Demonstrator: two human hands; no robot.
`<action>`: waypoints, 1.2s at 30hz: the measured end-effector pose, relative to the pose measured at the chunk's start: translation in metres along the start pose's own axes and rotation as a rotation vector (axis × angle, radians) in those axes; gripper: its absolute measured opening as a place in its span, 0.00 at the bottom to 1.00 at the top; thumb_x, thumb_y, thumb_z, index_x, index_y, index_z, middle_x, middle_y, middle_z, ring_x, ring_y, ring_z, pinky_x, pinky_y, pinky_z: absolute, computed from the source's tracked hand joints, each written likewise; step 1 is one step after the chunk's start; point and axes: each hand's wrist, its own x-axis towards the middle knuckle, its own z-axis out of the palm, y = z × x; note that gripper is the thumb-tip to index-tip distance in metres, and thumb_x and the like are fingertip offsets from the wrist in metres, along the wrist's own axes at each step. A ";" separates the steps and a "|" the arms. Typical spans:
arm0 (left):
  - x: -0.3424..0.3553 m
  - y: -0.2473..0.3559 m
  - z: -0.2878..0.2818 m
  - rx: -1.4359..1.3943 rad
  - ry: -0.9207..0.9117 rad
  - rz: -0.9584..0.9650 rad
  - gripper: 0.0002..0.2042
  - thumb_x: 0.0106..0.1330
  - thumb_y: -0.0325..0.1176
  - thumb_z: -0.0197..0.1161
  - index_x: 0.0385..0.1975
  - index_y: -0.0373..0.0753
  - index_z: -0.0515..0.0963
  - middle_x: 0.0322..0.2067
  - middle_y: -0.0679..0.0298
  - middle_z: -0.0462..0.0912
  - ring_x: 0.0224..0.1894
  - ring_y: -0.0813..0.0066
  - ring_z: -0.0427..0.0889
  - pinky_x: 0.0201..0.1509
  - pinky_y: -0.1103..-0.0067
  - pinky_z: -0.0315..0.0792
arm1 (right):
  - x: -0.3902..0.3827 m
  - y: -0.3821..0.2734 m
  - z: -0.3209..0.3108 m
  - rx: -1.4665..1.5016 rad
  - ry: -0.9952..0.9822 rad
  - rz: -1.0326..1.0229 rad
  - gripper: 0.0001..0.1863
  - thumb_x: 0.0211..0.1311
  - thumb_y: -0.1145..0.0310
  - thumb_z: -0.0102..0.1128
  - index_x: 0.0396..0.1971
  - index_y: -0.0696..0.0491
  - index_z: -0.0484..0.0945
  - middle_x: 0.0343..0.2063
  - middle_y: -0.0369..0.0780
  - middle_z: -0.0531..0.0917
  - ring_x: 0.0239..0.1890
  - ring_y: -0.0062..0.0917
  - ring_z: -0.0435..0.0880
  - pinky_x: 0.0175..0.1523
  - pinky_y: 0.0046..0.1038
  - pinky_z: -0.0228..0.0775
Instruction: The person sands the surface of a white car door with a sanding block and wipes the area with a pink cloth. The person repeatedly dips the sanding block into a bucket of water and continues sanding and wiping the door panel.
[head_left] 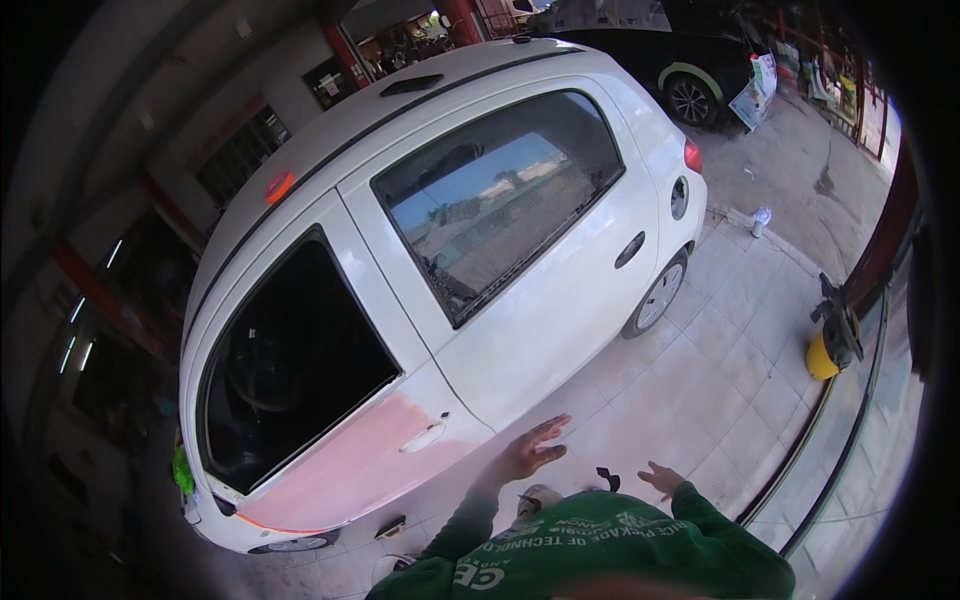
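Observation:
A white car [540,330] stands along my left side. Its front door carries a wide patch of dull pink coating [350,465] below the window, around the pale door handle [424,437]. My left hand [533,450] is held in the air beside the car's lower edge, fingers stretched and apart, touching nothing. Over the tiled floor, my right hand [661,480] also hangs free with spread fingers. Between the hands shows a small black object [608,478] that I cannot make out. An orange ring, like a tape roll [279,187], lies on the car roof.
A dark block-shaped thing [391,527] lies on the floor by the front door. To the right stands a yellow and black canister [832,345] near a glass panel. A crumpled whitish object [760,220] sits behind the car. Farther back is a dark car [640,60].

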 end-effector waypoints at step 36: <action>0.280 -0.069 -0.114 0.244 0.194 -0.348 0.36 0.70 0.58 0.64 0.68 0.35 0.74 0.66 0.45 0.77 0.70 0.49 0.74 0.74 0.65 0.67 | -0.037 -1.068 -0.279 -0.838 0.800 -1.190 0.39 0.46 0.36 0.75 0.53 0.49 0.87 0.50 0.37 0.88 0.57 0.40 0.85 0.58 0.50 0.75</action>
